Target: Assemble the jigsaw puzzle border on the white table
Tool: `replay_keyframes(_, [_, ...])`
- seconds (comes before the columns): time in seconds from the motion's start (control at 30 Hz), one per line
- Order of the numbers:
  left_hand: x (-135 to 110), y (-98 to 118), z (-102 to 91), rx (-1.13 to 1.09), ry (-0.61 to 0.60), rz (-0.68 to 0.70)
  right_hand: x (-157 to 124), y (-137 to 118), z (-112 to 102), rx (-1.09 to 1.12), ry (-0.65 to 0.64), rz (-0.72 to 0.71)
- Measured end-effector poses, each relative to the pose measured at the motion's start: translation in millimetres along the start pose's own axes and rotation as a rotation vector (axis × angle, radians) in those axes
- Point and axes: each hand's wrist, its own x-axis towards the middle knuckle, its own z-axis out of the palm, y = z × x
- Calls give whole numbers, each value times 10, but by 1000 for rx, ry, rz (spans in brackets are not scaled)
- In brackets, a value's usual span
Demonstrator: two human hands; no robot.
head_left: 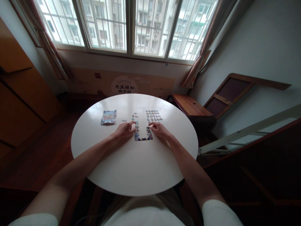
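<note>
A partly joined jigsaw puzzle [143,138] lies on the white round table, forming a U with its bottom edge and two side columns. My left hand [126,129] rests at the left column, fingers curled and index fingertip at the column's upper end. Whatever lies between its fingers is hidden. On the other side, my right hand [159,129] has thumb and index finger bent together at the top of the right column, on a small jigsaw piece. Loose jigsaw pieces [154,115] are laid out in rows beyond my right hand. A few more pieces [134,116] lie beyond the left.
A printed plastic bag [108,117] lies on the left of the round table [131,169]. A wooden side table [191,105] stands behind it at the right. Barred windows [154,28] and a printed cardboard panel [150,82] are at the back.
</note>
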Motion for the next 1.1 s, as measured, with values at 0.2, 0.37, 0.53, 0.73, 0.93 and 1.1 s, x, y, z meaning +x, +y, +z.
replay_keyframes(0.2, [50, 98, 25, 185, -10, -47, 0, -36, 1, -7, 7, 7])
replay_keyframes(0.37, [84, 143, 52, 263, -24, -46, -6, -54, -7, -8, 3, -1])
replay_keyframes(0.53, [63, 124, 88, 258, -9, -46, -7, -39, -4, -3, -2, -6])
replay_keyframes(0.73, [26, 143, 72, 262, 36, -53, -6, -1, 9, 9, -12, -6])
replay_keyframes(0.93, [39, 151, 86, 236, 238, 150, -2, -4, 11, 3, -3, -17])
replay_keyframes(1.1, [27, 137, 136, 208, 181, 252, -9, -50, -10, -25, -6, -5])
